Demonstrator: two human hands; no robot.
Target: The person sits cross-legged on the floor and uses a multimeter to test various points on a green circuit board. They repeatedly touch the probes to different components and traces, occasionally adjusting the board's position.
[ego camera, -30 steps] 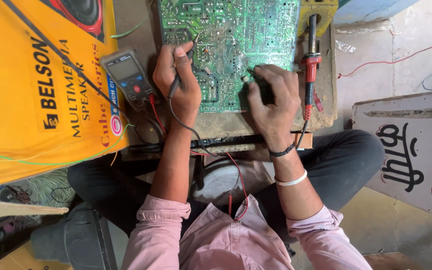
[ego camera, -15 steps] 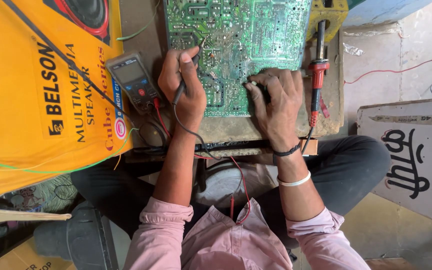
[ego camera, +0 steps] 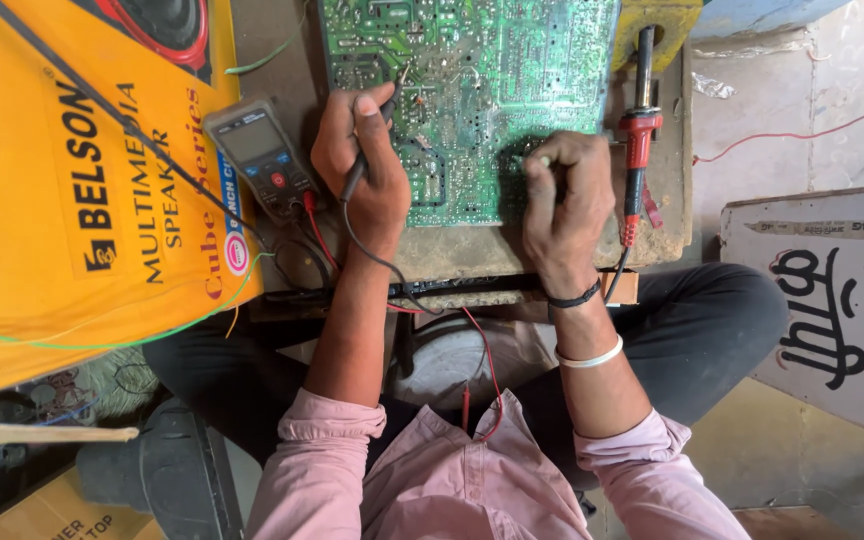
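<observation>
Left hand pinches a black probe tip-down onto the green circuit board, right hand at 3 o'clock pinching another against it, multimeter at 9 o'clock facing up for reading.

R hand lifted off the circuit board, now pinching sth small w/ fingertips.

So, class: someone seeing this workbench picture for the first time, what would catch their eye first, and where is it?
The large green printed circuit board at top centre draws the eye, with the left hand pressing a black probe to it and the right hand touching its lower right part. A bright yellow printed cardboard box fills the left side, a grey handheld multimeter beside it. A red-handled soldering iron lies right of the board.
</observation>
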